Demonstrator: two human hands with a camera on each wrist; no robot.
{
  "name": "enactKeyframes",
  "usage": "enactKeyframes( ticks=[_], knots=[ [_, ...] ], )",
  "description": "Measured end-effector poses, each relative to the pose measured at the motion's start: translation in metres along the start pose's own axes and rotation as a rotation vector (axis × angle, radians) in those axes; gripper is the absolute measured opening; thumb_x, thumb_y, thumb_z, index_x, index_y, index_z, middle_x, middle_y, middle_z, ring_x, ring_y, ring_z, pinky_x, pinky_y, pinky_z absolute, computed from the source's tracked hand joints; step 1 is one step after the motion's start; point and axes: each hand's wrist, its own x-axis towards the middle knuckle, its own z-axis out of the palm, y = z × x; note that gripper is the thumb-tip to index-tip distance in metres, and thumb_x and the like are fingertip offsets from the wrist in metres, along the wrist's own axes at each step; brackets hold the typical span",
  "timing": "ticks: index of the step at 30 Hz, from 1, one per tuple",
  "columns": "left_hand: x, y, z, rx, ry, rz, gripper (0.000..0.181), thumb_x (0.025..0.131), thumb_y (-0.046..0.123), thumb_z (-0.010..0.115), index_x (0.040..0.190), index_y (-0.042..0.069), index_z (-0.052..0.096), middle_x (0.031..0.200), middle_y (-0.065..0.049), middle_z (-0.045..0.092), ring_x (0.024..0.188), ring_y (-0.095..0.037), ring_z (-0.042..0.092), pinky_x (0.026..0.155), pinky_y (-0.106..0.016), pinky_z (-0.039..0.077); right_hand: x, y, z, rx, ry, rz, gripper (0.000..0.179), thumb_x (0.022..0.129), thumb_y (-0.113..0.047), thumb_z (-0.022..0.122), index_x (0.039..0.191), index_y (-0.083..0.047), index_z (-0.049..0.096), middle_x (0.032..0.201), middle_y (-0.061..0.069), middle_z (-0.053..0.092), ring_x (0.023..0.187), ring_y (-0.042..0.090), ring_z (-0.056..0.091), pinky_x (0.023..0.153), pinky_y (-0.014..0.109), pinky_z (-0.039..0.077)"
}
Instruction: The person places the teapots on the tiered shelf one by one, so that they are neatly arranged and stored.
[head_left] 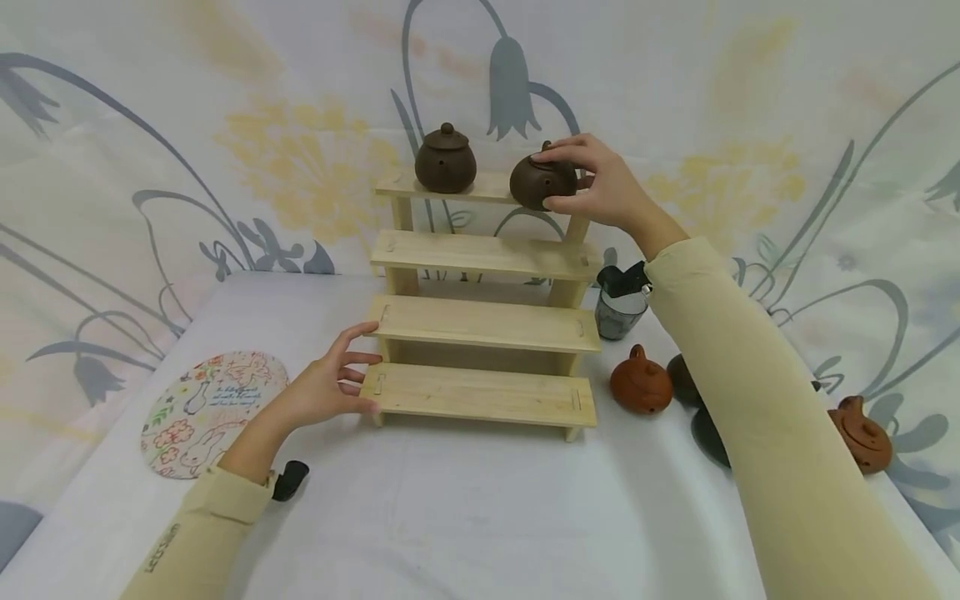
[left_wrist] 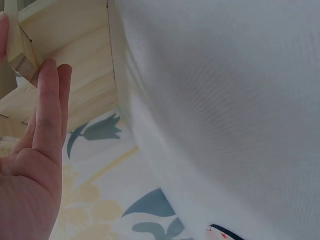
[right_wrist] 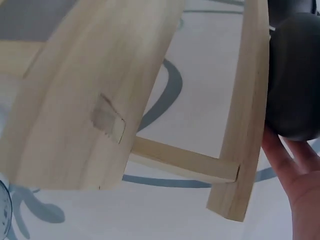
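Observation:
My right hand (head_left: 603,190) grips a dark brown teapot (head_left: 534,185) at the right end of the top step of a four-tier wooden shelf (head_left: 480,321). The fingers are over its lid and the thumb is low on its side. In the right wrist view, the dark pot (right_wrist: 295,80) is beside the top board, partly cut off by the frame. Another dark brown teapot (head_left: 446,162) with a round lid knob stands on the left of that step. Fairly straight fingers of my left hand (head_left: 326,385) touch the left ends of the two lower boards.
Right of the shelf stand a small patterned cup (head_left: 619,315) and a reddish clay teapot (head_left: 641,383). Dark pieces (head_left: 708,435) and another reddish teapot (head_left: 862,435) are partly behind my right sleeve. A round printed mat (head_left: 187,417) lies at the left on the white cloth.

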Motion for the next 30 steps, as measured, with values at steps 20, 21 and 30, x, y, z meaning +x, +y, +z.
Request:
enactKeyframes(
  ticks=[20,21,30],
  knots=[
    [0.004,0.004,0.004,0.007,-0.012,-0.004,0.104,0.069,-0.006,0.078,0.146,0.024,0.016,0.130,-0.025,0.048,0.098,-0.032,0.055,0.077,-0.036,0.050,-0.025,0.006,-0.005,0.000,0.124,0.024,0.054,0.081,0.001,0.068,0.132,-0.003,0.050,0.137,0.010,0.040,0.122,0.025,0.042,0.097,0.038,0.039],
    [0.004,0.003,0.004,0.008,-0.012,-0.005,0.104,0.069,-0.006,0.078,0.146,0.024,0.016,0.130,-0.025,0.048,0.098,-0.032,0.055,0.078,-0.036,0.050,-0.028,0.006,-0.005,0.000,0.133,0.011,0.054,0.081,0.002,0.068,0.132,-0.003,0.050,0.135,0.010,0.041,0.122,0.026,0.042,0.096,0.039,0.039],
    [0.003,0.003,0.002,0.010,-0.006,0.005,0.104,0.069,-0.005,0.079,0.147,0.025,0.016,0.129,-0.025,0.049,0.097,-0.032,0.054,0.079,-0.037,0.050,-0.066,0.005,-0.005,0.076,0.157,-0.038,0.054,0.078,0.012,0.065,0.129,0.004,0.049,0.130,0.011,0.042,0.118,0.031,0.042,0.095,0.038,0.040]
  ],
)
